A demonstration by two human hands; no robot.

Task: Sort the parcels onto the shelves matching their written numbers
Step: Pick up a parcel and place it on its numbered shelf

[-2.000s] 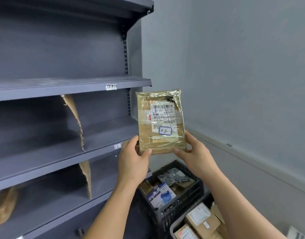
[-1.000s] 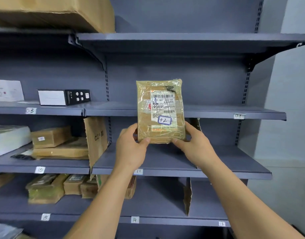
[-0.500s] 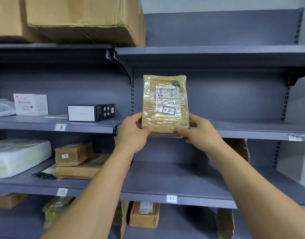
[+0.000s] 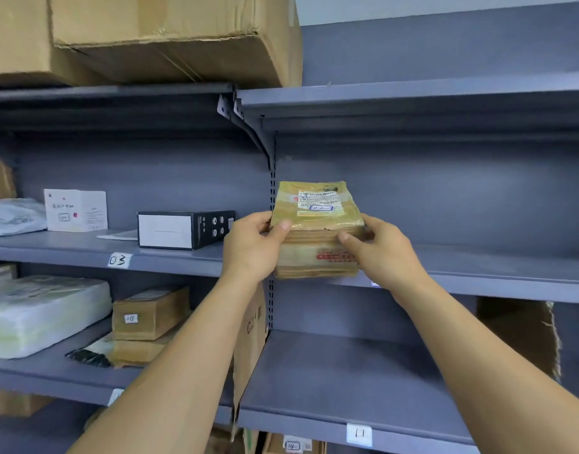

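- A flat brown parcel wrapped in clear tape [image 4: 317, 224] is clamped between both grips. The left grip [image 4: 252, 247] curls round its left edge and the right grip [image 4: 383, 253] round its right edge, each with the thumb pressed on the upper face.
- The parcel is tilted, with its labelled face turned up. Beyond the thumbs that face carries a white shipping label with a blue-framed handwritten "02" tag [image 4: 321, 208].
- Just below the grips, the parcel's near lower edge meets the front lip of a grey metal shelf [image 4: 478, 265]. Whether it rests on the board cannot be told.
- Close beside the left grip, on the neighbouring board, lies a black-and-white rectangular box [image 4: 183, 229]. A white paper tag marked "03" [image 4: 119, 260] sits on the lip below it.
- Farther left stands a white folded card [image 4: 75, 210].
- Above the grips, a large brown cardboard carton [image 4: 170, 37] sits on the top shelf.
- Below the left grip stands a torn cardboard divider [image 4: 249, 339], with a small brown cardboard box [image 4: 150, 312] to its left.
- Well below the right grip, a white tag reads "11" [image 4: 359, 434].
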